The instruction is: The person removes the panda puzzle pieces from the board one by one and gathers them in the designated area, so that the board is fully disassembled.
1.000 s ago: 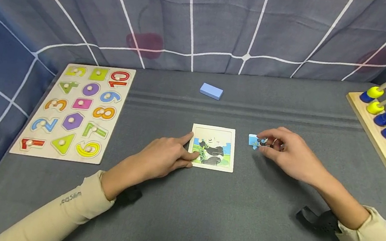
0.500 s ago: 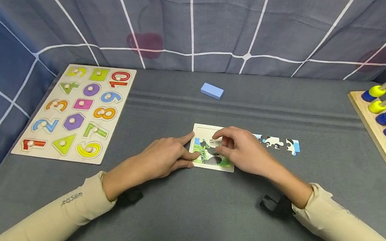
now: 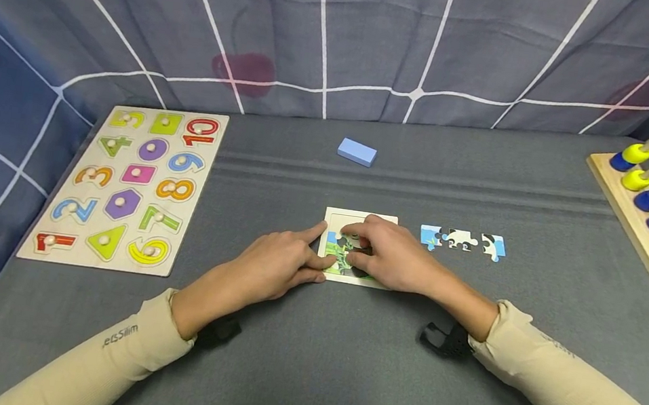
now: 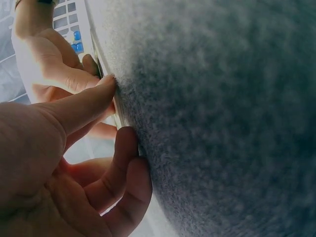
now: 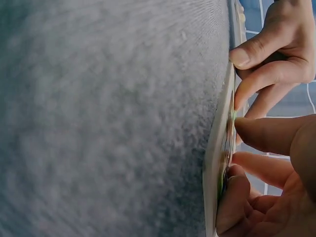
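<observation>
A square panda jigsaw puzzle (image 3: 330,217) lies flat on the grey cloth. Its top row shows bare pale board where visible. My left hand (image 3: 267,267) steadies the puzzle from its left side: one fingertip rests on the picture, others touch the edge, mostly straight. Over the picture's middle reaches my right hand (image 3: 394,256), thumb and index bent and apart with tips on the panda pieces. Its palm hides the right part, so I cannot tell whether a piece is pinched. In the right wrist view the right thumb (image 5: 266,133) touches the board's face.
Three loose puzzle pieces, among them a black-and-white one (image 3: 460,239), lie right of the puzzle. Behind stands a blue block (image 3: 357,153). A number-and-shape board (image 3: 134,194) is at the left, a wooden bead frame (image 3: 640,237) at the right. A checked curtain (image 3: 377,38) hangs behind.
My right hand has left the loose pieces, moved left onto the puzzle and lowered its fingertips to the picture's middle. The loose pieces now show fully. My left hand has stayed put.
</observation>
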The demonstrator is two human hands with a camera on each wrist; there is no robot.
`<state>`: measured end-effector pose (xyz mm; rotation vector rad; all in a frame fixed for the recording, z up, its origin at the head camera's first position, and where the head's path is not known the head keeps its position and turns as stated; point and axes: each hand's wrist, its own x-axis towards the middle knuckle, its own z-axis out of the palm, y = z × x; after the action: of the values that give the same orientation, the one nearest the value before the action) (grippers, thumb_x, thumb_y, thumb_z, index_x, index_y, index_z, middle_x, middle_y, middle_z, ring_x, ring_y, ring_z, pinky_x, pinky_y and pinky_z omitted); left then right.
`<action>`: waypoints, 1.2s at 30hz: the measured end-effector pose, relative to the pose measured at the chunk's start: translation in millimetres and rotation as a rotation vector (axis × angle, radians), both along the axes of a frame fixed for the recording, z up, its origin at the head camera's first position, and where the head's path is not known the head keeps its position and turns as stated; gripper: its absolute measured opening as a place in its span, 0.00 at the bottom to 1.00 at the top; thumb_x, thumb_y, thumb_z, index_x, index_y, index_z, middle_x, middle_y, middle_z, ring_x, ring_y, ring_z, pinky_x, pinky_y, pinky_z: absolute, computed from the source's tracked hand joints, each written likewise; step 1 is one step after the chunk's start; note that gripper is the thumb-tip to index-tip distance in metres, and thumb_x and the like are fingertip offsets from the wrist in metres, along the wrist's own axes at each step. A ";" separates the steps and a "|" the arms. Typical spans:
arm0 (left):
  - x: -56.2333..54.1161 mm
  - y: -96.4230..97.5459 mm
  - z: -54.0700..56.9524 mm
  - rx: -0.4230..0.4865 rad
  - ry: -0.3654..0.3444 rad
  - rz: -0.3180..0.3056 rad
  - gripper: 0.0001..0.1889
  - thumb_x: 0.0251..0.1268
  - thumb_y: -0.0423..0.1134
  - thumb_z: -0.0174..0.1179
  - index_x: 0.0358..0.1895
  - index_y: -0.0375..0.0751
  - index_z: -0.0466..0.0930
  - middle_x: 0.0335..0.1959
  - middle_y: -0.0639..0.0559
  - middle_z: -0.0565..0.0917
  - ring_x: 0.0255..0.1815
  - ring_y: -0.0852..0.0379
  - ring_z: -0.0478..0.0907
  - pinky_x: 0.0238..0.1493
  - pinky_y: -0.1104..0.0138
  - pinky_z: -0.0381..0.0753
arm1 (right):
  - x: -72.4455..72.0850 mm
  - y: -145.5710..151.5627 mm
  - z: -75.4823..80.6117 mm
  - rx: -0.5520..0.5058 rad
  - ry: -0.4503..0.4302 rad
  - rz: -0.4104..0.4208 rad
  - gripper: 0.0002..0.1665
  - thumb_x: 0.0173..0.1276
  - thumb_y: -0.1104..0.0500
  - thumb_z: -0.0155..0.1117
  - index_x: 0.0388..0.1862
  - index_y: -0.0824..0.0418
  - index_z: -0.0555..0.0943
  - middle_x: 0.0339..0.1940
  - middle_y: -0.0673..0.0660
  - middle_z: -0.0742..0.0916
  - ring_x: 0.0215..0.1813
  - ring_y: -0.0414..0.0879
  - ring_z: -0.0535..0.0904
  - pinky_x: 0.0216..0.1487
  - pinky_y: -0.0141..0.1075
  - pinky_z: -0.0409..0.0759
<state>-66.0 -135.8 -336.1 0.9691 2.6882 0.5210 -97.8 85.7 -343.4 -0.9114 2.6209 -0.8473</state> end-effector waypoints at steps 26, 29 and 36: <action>-0.5 1.3 1.5 -0.012 -0.023 0.009 0.18 0.66 0.44 0.65 0.58 0.47 0.83 0.71 0.32 0.64 0.57 0.38 0.77 0.45 0.50 0.80 | -0.2 -3.4 -1.9 -0.071 -0.018 -0.069 0.19 0.59 0.64 0.75 0.50 0.57 0.82 0.32 0.51 0.79 0.31 0.45 0.72 0.37 0.43 0.70; -0.5 1.2 1.5 -0.014 -0.025 0.009 0.18 0.66 0.44 0.65 0.58 0.47 0.83 0.71 0.32 0.63 0.57 0.38 0.77 0.45 0.50 0.80 | -0.1 -3.9 -1.8 -0.072 -0.018 -0.074 0.19 0.58 0.63 0.75 0.49 0.56 0.82 0.33 0.52 0.79 0.32 0.45 0.73 0.38 0.43 0.70; -0.2 1.2 1.1 -0.007 -0.021 0.005 0.18 0.67 0.44 0.64 0.58 0.47 0.83 0.71 0.32 0.63 0.56 0.39 0.78 0.44 0.50 0.80 | 0.6 -4.6 -0.8 -0.100 -0.033 -0.085 0.18 0.57 0.64 0.76 0.45 0.56 0.82 0.33 0.52 0.80 0.31 0.45 0.73 0.36 0.42 0.70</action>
<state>-66.2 -134.6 -335.0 0.9499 2.6735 0.5199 -97.2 81.2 -344.3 -0.8075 2.6257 -1.0134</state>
